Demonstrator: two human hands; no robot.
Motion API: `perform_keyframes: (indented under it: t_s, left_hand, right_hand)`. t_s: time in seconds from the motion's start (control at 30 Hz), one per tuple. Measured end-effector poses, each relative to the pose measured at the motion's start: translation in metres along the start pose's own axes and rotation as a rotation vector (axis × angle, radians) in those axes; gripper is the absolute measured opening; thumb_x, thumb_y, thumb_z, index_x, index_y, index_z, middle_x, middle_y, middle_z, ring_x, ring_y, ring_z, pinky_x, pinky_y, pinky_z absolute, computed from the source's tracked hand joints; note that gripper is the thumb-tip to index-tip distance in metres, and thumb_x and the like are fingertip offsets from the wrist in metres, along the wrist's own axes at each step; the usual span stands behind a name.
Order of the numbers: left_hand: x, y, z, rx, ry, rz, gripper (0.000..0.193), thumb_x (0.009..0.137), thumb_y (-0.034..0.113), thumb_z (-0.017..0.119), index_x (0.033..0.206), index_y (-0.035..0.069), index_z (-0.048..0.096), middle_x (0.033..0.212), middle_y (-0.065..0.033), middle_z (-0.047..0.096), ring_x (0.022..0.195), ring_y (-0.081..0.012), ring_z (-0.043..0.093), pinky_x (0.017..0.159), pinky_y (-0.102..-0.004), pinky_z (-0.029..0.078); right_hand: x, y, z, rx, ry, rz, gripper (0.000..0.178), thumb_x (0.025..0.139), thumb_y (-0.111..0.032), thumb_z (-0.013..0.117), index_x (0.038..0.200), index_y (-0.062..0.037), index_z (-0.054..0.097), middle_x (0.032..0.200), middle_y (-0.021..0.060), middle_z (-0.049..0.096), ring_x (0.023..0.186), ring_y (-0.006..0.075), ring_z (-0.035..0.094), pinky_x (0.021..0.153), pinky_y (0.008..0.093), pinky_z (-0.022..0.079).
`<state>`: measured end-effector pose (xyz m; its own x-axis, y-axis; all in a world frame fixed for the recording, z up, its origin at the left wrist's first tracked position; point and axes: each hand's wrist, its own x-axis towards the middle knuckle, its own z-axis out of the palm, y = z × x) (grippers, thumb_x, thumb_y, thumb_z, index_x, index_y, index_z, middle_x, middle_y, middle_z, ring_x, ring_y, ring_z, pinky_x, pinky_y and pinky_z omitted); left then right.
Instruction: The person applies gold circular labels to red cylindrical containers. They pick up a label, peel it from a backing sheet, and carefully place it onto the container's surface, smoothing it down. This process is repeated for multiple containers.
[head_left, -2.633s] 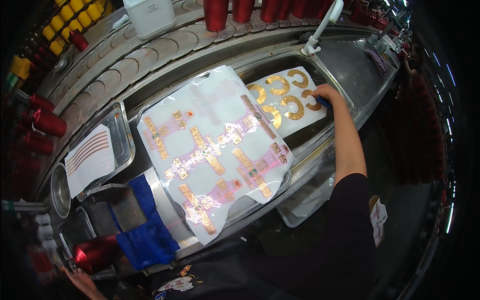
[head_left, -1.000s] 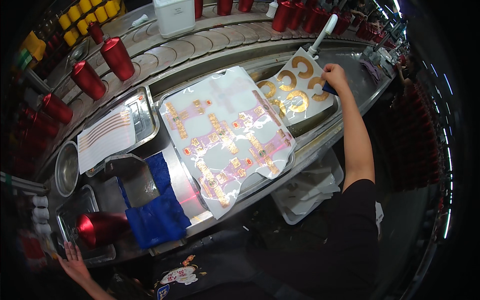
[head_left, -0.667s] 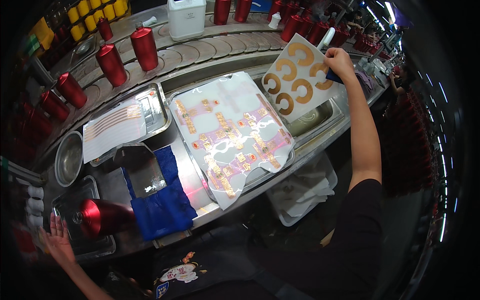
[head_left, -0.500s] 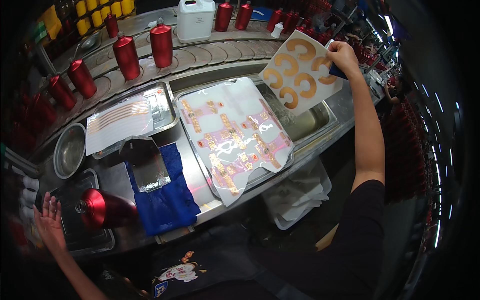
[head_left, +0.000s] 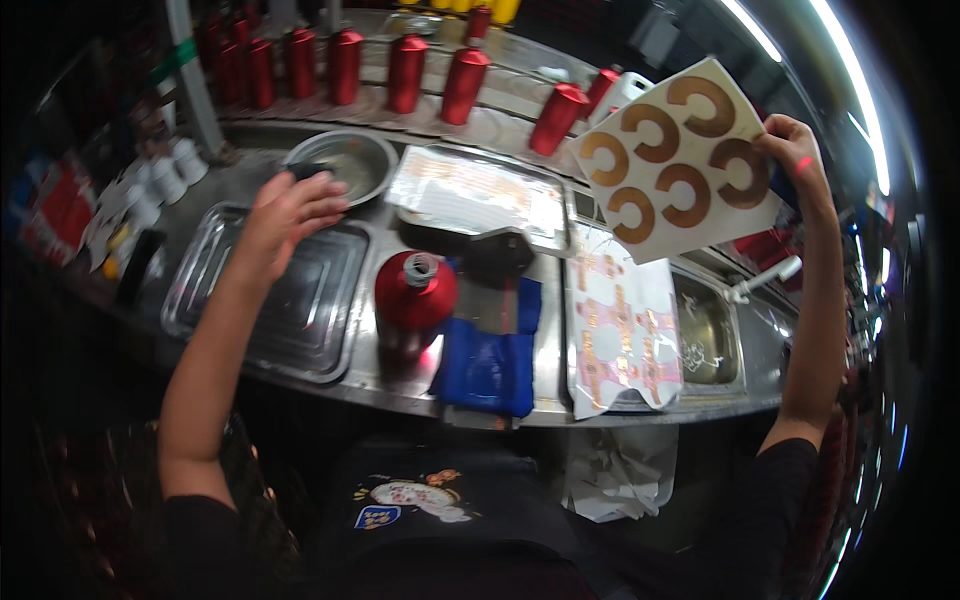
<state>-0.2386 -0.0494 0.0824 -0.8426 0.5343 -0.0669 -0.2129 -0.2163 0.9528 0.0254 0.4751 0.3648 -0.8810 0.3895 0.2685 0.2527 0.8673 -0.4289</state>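
Note:
My right hand (head_left: 795,155) is raised at the right, pinching the edge of a white sheet of gold C-shaped decals (head_left: 685,165). A small dark blue thing shows beneath its fingers; its kind is unclear. My left hand (head_left: 285,222) hovers with fingers stretched out, over the edge of a black tray (head_left: 270,325) and beside a round metal bowl (head_left: 365,160). A small dark thing (head_left: 312,170) appears by its fingertips; I cannot make out whether it touches. Between the hands stands a glossy red bottle (head_left: 415,295) with a bare neck, next to a blue cloth (head_left: 490,365).
A dark metal block (head_left: 500,255) sits behind the cloth. One tray holds a striped sheet (head_left: 480,190); another bears a pink-and-gold decal sheet (head_left: 620,330) beside a sink (head_left: 710,345). Red bottles (head_left: 405,75) line the conveyor behind. White cups (head_left: 165,180) are at the left.
The view has swung left. My left hand has moved from the far left side toward the bowl. My right hand still grips the decal sheet, held up at the right.

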Motion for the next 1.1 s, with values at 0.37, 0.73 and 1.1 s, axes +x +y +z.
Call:
perform_keyframes:
  t_s: [0.37, 0.73, 1.1]
  left_hand:
    - [0.029, -0.055, -0.023, -0.156, 0.104, -0.15, 0.033, 0.088, 0.025, 0.072, 0.108, 0.003, 0.057, 0.11, -0.0114, 0.066, 0.104, -0.0225, 0.066, 0.091, -0.0354, 0.053]
    - [0.007, -0.095, -0.104, -0.497, 0.191, -0.233, 0.021, 0.084, 0.009, 0.061, 0.102, 0.0, 0.061, 0.1, -0.0147, 0.067, 0.088, -0.0293, 0.069, 0.076, -0.0403, 0.059]
    - [-0.013, -0.035, -0.208, 0.733, 0.379, -0.094, 0.015, 0.072, 0.006, 0.056, 0.083, -0.002, 0.051, 0.079, -0.0139, 0.053, 0.074, -0.0255, 0.055, 0.062, -0.0384, 0.045]
  right_hand:
    - [0.1, -0.206, 0.15, 0.139, -0.198, -0.305, 0.018, 0.078, -0.021, 0.077, 0.084, -0.0072, 0.067, 0.076, -0.0019, 0.066, 0.067, 0.0061, 0.062, 0.065, 0.0227, 0.051]
    - [0.07, -0.262, 0.294, 0.454, -0.363, -0.19, 0.016, 0.074, -0.014, 0.075, 0.086, -0.0036, 0.071, 0.078, 0.0042, 0.068, 0.067, 0.0103, 0.064, 0.065, 0.025, 0.054]
    - [-0.016, -0.304, 0.42, 0.295, -0.734, 0.056, 0.021, 0.071, -0.013, 0.081, 0.082, 0.0036, 0.072, 0.074, 0.0085, 0.067, 0.063, 0.016, 0.063, 0.061, 0.0318, 0.051]
